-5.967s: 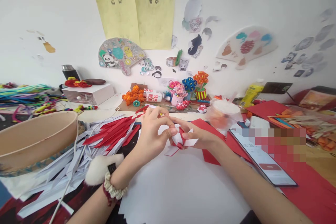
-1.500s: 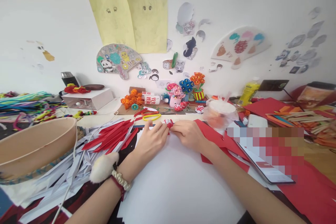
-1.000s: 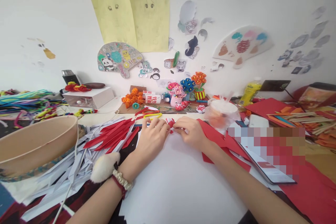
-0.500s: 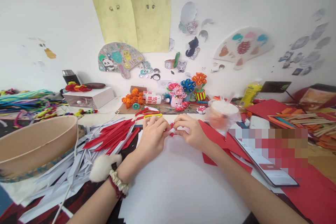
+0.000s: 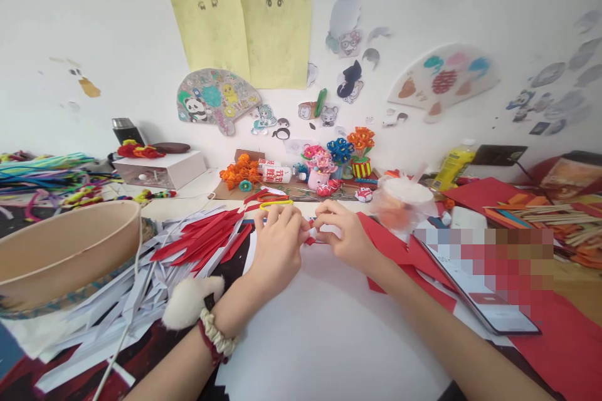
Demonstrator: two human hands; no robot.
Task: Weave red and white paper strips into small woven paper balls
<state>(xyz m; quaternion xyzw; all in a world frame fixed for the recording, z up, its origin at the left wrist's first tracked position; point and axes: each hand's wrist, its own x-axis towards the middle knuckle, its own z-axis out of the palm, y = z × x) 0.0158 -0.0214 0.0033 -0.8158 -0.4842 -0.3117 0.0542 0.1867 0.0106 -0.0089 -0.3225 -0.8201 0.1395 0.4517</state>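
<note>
Basically, the left grip (image 5: 277, 247) was pinched closed on the left side of a small folded red-and-white paper piece (image 5: 311, 235), fingertips touching it. The right grip (image 5: 345, 235) had it from the right, thumb and index curved around its edge. Fingers hid much of the piece, so exact folds couldn't be told. It sat over the far end of the big white sheet (image 5: 333, 326), roughly mid-width; sheet was the landmark for everything else.

A cream scrunchie (image 5: 217, 333) was on the left wrist, over the sheet's left edge. Just left of the sheet: a white fluffy ball (image 5: 185, 304), red paper strips (image 5: 204, 235), white paper strips (image 5: 136, 301). Farther left of it, a beige oval container (image 5: 70, 241). Just right of the sheet: red paper (image 5: 390, 250), then a phone (image 5: 480, 288), tilted in view, screen up.

Beyond the sheet's far edge, on the surface (image 5: 192, 191): a yellow loop (image 5: 276, 204), red-and-white paper balls (image 5: 329, 187), pink flowers (image 5: 317, 156), blue flowers (image 5: 340, 150), orange flowers (image 5: 361, 140) in a striped pot. Beyond the sheet to the right, a lidded cup (image 5: 407, 194) and a yellow bottle (image 5: 454, 166), upright but leaning in view.
</note>
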